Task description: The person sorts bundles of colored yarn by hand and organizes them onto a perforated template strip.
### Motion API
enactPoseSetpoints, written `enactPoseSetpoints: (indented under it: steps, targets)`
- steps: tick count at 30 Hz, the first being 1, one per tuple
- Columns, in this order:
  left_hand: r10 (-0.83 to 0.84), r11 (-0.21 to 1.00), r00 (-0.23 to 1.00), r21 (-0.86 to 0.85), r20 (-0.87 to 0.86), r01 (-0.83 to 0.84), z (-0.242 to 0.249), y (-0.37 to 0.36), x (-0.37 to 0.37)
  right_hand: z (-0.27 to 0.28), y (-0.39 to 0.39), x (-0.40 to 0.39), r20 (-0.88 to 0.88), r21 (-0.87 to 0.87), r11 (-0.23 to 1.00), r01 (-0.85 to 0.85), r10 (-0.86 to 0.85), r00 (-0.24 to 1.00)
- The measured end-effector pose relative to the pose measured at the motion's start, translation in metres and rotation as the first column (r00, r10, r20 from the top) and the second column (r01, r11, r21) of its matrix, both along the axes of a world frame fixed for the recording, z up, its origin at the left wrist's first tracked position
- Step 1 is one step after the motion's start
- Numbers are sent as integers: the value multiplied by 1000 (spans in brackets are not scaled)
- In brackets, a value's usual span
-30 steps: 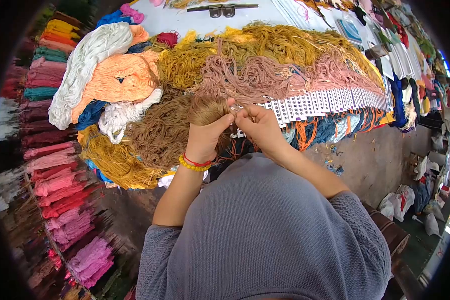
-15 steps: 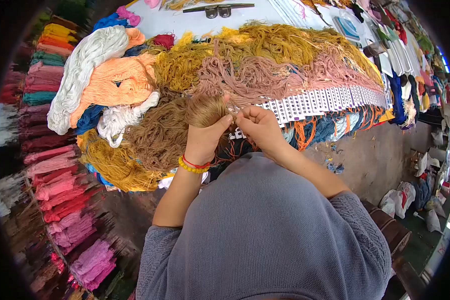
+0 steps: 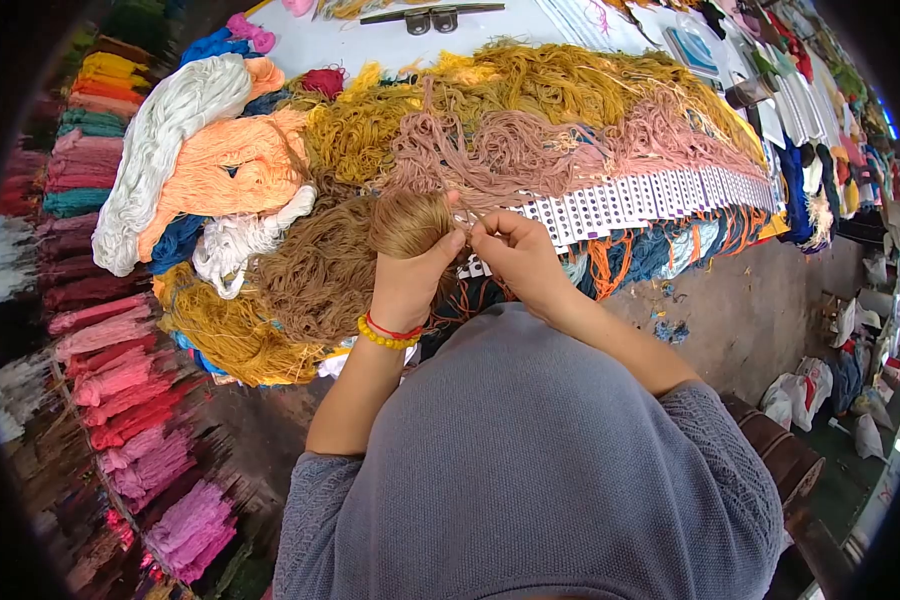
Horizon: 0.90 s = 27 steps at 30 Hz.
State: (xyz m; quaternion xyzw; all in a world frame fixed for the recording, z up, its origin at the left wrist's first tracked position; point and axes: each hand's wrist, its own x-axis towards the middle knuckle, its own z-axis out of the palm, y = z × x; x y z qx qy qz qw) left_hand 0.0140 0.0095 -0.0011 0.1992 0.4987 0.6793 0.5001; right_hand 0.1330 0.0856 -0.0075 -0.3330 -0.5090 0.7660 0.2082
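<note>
A smooth light-brown bundle of thread [image 3: 410, 222] sits in my left hand [image 3: 408, 285], between the thumb and fingers. My right hand [image 3: 522, 262] is right beside it, its thumb and index finger pinched on what looks like strands from the bundle. The two hands' fingertips nearly meet. Beneath and left of them lies a loose heap of brown yarn [image 3: 315, 270]. Just beyond the right hand runs a row of white punched cards [image 3: 610, 208], with dusty-pink yarn [image 3: 510, 150] tied along them. The far fingers of my left hand are hidden behind the bundle.
Olive-gold yarn [image 3: 570, 85] covers the table's far side. White [image 3: 175, 140] and peach [image 3: 235, 165] skeins are piled at left. Pink and red skeins [image 3: 120, 385] hang at far left. A metal clip [image 3: 432, 19] lies at the back. White bags [image 3: 798, 395] stand on the floor at right.
The view has shifted very slightly. Both hands stay in nearly the same place, still at the light-brown thread.
</note>
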Motion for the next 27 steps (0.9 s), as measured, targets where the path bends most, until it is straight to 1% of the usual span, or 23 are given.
enactPoseSetpoints:
  steps: [3, 6, 9, 12, 14, 18, 20, 24, 26, 27]
  targets:
    - [-13, 1000, 1000, 7, 0, 13, 1, 0, 1, 1, -1, 1, -24, -5, 1000, 17, -17, 1000]
    - [21, 1000, 1000, -6, -2, -21, 3, 1, 2, 3, -1, 1, -4, -20, 999, 30, -30, 1000]
    - [-10, 1000, 1000, 2, -7, 10, 1, -1, 1, 0, -2, 1, -9, -8, 999, 34, -34, 999]
    - [-8, 999, 1000, -35, 11, 8, -1, -3, 0, -1, -3, 0, -20, -32, 998, 51, -52, 998]
    - [-21, 999, 1000, -29, -19, 20, -2, -4, 0, -2, -4, 1, -21, -83, 994, 64, -66, 998]
    - [-22, 1000, 999, -22, -41, 21, 0, -5, -3, -3, -7, 0, -30, -93, 991, 95, -98, 995]
    - [-76, 997, 991, -16, 107, 78, -3, -7, -9, -3, -6, 1, -85, -223, 970, 100, -121, 989]
    - [-69, 997, 988, -11, 135, 71, 2, -7, -9, -4, -8, -1, -82, -171, 980, 102, -117, 990]
    - [-20, 1000, 998, -10, 64, 21, 3, -6, -4, -6, -6, 0, 34, -42, 998, 46, -45, 998]
    - [-19, 1000, 998, -10, 64, 20, 2, -6, -3, -6, -6, 0, 34, -42, 998, 46, -44, 998]
